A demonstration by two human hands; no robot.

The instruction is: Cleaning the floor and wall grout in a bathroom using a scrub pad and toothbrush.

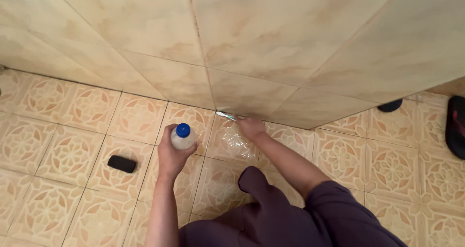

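Head cam, looking down: your left hand [170, 152] is wrapped around a small clear plastic bottle [182, 137] w/ a round blue cap [183, 129], fingers curled tight round the body, cap poking up above the grip. Bottle's held upright, off the floor.

Your right hand [251, 127] is clenched on a toothbrush [227, 115], a thin pale handle w/ a bit of green, the head sticking out to the left of the fist, right at the seam where the wall tiles [252, 38] meet the floor tiles [63, 145]. Can't tell if the bristles actually touch the grout.

Wall is big glossy beige squares, marbled look. Floor is smaller cream tiles w/ an orange flower pattern; the patch just under your right fist looks wet and shiny.

Left of the bottle hand, apart from it, a small black rounded block [121, 163] lies flat on the floor. Your dark purple fabric-covered knees [271, 213] fill the bottom btw the two forearms.
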